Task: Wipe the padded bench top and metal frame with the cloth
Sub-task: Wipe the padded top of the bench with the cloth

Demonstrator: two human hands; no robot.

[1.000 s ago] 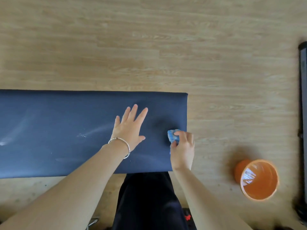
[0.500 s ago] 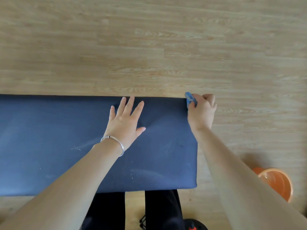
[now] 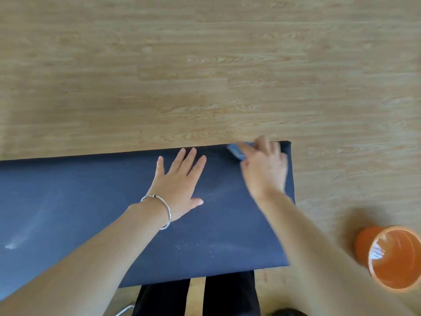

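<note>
The dark blue padded bench top (image 3: 79, 201) runs across the lower half of the view and ends at the right. My left hand (image 3: 180, 185) lies flat on it with fingers spread, a silver bangle on the wrist. My right hand (image 3: 265, 167), blurred by motion, grips a small blue cloth (image 3: 237, 152) and presses it on the pad near the far right corner. Pale streaks and specks mark the pad surface. A curved bit of metal frame (image 3: 124, 311) shows below the near edge.
An orange plastic bucket (image 3: 394, 256) stands on the wooden floor (image 3: 205, 65) to the right of the bench. My dark trouser legs (image 3: 230, 293) are at the bench's near edge.
My right hand with the cloth went from the pad's right end up to the far right corner, then slid left along the far edge. My left hand stayed flat on the pad.
</note>
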